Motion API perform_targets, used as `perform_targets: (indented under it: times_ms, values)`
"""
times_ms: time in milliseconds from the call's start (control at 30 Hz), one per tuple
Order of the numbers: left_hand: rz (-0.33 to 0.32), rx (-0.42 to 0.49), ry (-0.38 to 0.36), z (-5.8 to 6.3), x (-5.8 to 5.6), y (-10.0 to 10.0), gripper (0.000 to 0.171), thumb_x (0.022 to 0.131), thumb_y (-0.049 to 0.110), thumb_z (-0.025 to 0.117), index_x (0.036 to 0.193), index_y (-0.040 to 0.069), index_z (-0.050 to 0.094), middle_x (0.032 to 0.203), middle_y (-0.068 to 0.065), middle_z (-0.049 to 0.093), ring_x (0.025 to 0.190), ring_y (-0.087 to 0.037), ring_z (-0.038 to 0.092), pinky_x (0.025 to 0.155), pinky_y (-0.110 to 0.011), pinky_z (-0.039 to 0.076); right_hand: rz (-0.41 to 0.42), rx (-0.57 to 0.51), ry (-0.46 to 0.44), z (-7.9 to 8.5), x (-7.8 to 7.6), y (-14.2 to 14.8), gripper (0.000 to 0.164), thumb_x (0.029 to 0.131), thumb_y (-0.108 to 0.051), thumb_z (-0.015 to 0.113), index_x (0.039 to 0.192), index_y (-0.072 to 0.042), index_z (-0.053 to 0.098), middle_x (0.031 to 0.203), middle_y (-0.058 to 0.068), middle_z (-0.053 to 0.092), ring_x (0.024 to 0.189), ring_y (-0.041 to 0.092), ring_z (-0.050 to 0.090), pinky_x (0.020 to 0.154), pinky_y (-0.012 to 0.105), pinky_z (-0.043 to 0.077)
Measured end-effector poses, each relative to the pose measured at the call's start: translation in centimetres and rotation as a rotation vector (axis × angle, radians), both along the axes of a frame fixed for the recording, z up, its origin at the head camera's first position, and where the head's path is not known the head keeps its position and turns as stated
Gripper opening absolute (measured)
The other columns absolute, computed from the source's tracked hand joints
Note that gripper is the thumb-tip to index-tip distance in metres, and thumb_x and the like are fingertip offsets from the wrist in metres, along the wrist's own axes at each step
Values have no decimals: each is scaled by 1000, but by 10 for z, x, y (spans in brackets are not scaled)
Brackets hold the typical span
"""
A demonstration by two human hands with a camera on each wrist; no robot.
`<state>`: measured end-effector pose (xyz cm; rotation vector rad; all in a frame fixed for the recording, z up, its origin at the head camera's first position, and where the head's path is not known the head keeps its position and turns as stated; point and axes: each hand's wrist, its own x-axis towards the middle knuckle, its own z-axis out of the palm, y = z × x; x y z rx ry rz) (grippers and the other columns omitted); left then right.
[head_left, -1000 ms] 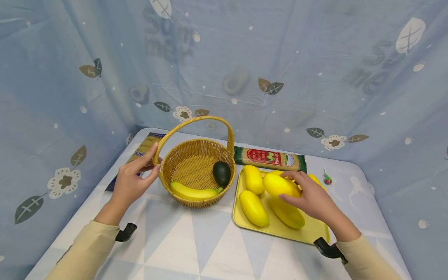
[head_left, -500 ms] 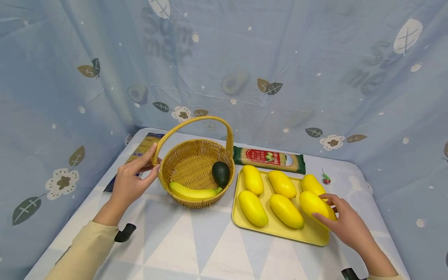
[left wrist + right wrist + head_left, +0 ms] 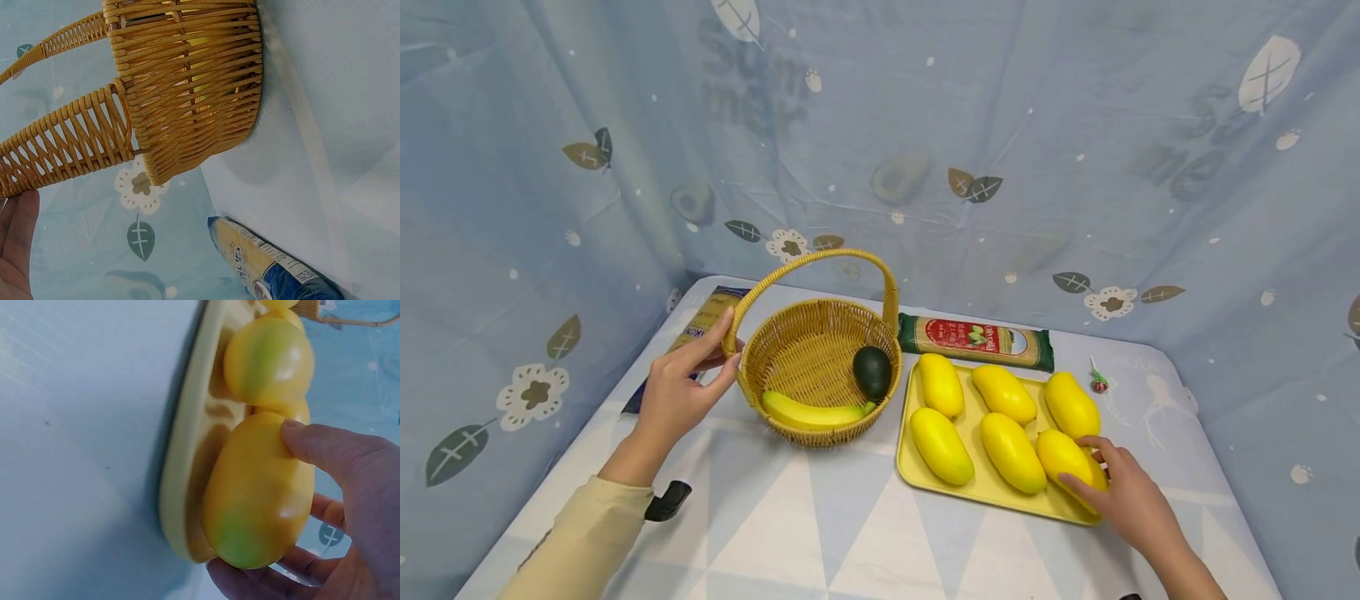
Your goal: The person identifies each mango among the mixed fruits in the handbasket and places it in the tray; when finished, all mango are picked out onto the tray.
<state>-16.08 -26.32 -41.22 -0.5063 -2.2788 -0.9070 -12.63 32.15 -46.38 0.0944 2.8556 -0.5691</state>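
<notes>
My left hand (image 3: 679, 386) holds the wicker basket (image 3: 816, 310) by the lower left end of its arched handle (image 3: 820, 255), thumb and fingers on either side. Inside the basket lie a banana (image 3: 816, 414) and a dark green avocado (image 3: 872, 373). At the front right corner of the yellow tray (image 3: 992, 497), my right hand (image 3: 1126, 493) grips a yellow mango (image 3: 259, 490) between thumb and fingers. The mango lies low in the tray, beside another mango (image 3: 1012, 452). Several more mangoes fill the tray in two rows.
Behind the tray lies a green and red pasta packet (image 3: 977, 340). A blue and yellow pasta packet (image 3: 269, 265) is left of the basket, partly hidden by my left hand in the head view. A small lollipop (image 3: 1099, 382) lies right of the tray. Blue curtains surround the table.
My right hand has carried the mango from above the tray's middle rightward and down into its front right corner. The left hand has stayed at the basket handle.
</notes>
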Motion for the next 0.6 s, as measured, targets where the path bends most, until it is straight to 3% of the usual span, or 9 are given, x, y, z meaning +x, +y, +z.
perform_targets:
  times_ms: [400, 600]
  values:
    - [1, 11, -5, 0, 0, -1, 78, 82, -8, 77, 151, 18, 51, 107, -11, 76, 101, 11, 60, 85, -7, 51, -45, 45, 25, -5, 5, -4, 87, 87, -67, 68, 141, -3, 46, 126, 31, 52, 103, 41, 57, 82, 60, 54]
    - [14, 3, 1, -1, -1, -2, 79, 82, -8, 78, 151, 18, 51, 107, -10, 76, 100, 9, 61, 85, -7, 51, -22, 31, 109, 0, 7, -4, 83, 91, -64, 65, 141, 0, 49, 128, 30, 51, 105, 43, 56, 81, 60, 54]
